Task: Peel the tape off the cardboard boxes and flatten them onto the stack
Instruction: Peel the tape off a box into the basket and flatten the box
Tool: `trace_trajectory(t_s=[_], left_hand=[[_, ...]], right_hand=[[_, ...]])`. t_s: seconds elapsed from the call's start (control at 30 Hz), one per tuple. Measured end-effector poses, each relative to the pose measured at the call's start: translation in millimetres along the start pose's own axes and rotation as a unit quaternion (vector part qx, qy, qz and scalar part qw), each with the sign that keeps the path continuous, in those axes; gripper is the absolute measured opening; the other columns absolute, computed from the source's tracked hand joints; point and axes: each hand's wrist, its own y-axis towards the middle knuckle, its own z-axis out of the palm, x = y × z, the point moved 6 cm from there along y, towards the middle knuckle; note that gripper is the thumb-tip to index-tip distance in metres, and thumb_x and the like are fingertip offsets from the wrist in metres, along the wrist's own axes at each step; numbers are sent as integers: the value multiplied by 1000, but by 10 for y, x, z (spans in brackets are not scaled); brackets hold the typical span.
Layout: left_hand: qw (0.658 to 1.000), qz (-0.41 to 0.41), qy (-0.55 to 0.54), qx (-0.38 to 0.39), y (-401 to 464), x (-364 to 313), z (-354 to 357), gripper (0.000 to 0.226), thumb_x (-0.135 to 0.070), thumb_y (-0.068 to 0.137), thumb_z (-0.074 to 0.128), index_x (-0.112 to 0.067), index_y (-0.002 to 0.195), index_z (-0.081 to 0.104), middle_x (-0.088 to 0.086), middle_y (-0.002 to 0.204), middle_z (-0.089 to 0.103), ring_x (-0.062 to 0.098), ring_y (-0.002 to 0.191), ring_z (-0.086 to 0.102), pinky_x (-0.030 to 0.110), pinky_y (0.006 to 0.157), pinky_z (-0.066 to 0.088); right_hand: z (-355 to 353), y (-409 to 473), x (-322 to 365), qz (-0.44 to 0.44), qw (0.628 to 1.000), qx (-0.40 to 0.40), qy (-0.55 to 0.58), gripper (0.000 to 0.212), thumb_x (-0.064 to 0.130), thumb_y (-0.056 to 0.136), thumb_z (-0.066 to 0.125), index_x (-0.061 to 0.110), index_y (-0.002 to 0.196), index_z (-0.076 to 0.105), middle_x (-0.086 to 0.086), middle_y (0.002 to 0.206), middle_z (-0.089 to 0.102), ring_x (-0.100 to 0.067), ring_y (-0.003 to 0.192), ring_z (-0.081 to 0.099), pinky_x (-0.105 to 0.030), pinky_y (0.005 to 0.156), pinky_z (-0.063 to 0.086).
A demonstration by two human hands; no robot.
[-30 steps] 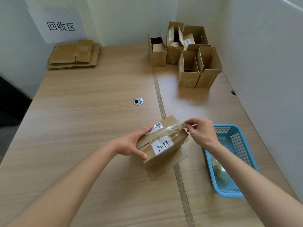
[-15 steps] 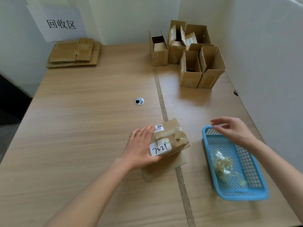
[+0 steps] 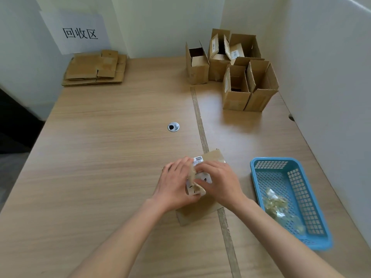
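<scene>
A small cardboard box [image 3: 210, 157] sits on the wooden tabletop [image 3: 110, 147] near its front middle, across the strip [image 3: 197, 115] that runs down the surface. Both hands are on top of it. The left hand [image 3: 174, 185] lies over the box's left side with fingers fairly straight, and its thumb presses against a lifted piece of tape [image 3: 193, 177] that carries part of a white label [image 3: 205, 178]. The right hand [image 3: 218, 181] covers the box's right side, its grip curled onto the same lifted tape at the middle of the top. A barcode sticker [image 3: 197, 159] shows on the far edge of the box, just beyond the fingertips. A loose flap [image 3: 197, 214] of the box lies flat on the tabletop toward the person.

To the right, apart from the box, stands a blue plastic basket [image 3: 261, 181] holding crumpled clear tape scraps [image 3: 276, 203]. At the far right corner a cluster of open cardboard boxes [image 3: 234, 97] stands upright, touching one another. At the far left corner a stack of flattened cardboard [image 3: 94, 69] lies under a paper sign [image 3: 80, 33] on the wall. A round metal grommet [image 3: 173, 127] sits mid-tabletop
</scene>
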Motion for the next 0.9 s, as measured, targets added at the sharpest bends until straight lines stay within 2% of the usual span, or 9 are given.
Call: trace_trajectory(t_s=[0.07, 0.13, 0.27, 0.3, 0.4, 0.5, 0.73, 0.83, 0.9], left_hand=[[1000, -1, -9, -9, -5, -2, -7, 105, -63, 72, 66, -20, 158, 23, -8, 164, 25, 9, 152, 17, 35, 123, 13], [1000, -4, -19, -19, -10, 12, -16, 104, -59, 70, 68, -20, 157, 27, -8, 162, 28, 9, 151, 21, 34, 123, 15], [999, -8, -37, -22, 2, 9, -10, 109, -70, 67, 67, -24, 157, 27, -12, 162, 28, 6, 150, 19, 27, 120, 7], [999, -7, -36, -20, 2, 17, -4, 109, -71, 68, 68, -24, 157, 26, -12, 163, 27, 6, 150, 18, 26, 119, 6], [1000, 3, -19, -10, -14, 67, 9, 110, -69, 68, 67, -23, 158, 24, -10, 164, 26, 8, 151, 19, 31, 121, 10], [1000, 16, -9, 5, -17, 71, 4, 111, -68, 65, 66, -23, 157, 23, -9, 163, 27, 10, 149, 23, 32, 121, 13], [999, 30, -8, 14, 22, 83, 0, 113, -68, 63, 68, -25, 157, 23, -9, 162, 29, 11, 149, 26, 30, 120, 14], [999, 33, -14, 13, 33, 95, -11, 113, -68, 62, 68, -24, 157, 24, -8, 162, 30, 11, 148, 27, 30, 120, 14], [999, 37, -14, 16, 35, 78, -13, 114, -68, 63, 68, -24, 157, 23, -8, 162, 30, 11, 148, 28, 29, 119, 14]], right_hand=[[90, 7, -1, 10, 998, 54, 1, 57, 55, 73, 76, 39, 126, 60, 22, 120, 65, -3, 113, 54, -27, 98, 39], [134, 37, -1, 23, 998, 64, -9, 64, 52, 70, 78, 38, 130, 59, 21, 122, 65, -5, 115, 54, -27, 99, 36], [54, 3, 22, 41, 997, -40, 44, 11, 30, 84, 79, 23, 93, 77, 8, 88, 75, -18, 81, 65, -38, 72, 51], [58, -23, 38, 45, 996, -43, 66, 7, 29, 87, 77, 22, 87, 76, 7, 82, 74, -17, 74, 64, -38, 66, 51], [-93, -11, -176, 120, 985, -66, 108, 3, 23, 89, 75, 24, 88, 78, 7, 82, 75, -14, 69, 64, -33, 66, 51], [-569, -72, -813, 221, 965, -121, 73, 10, 23, 87, 78, 13, 86, 80, -3, 78, 75, -19, 70, 67, -34, 68, 51], [-1018, -214, -1414, 284, 952, -114, 13, 11, 22, 82, 81, 18, 72, 78, 1, 58, 66, -17, 60, 62, -32, 61, 49], [-1057, -249, -1553, 289, 950, -121, 6, 6, 25, 80, 84, 23, 75, 79, 10, 57, 65, -5, 58, 60, -11, 54, 41], [-1008, -317, -1594, 292, 951, -105, 3, 6, 26, 79, 84, 23, 77, 80, 15, 57, 63, 2, 58, 58, -10, 51, 39]])
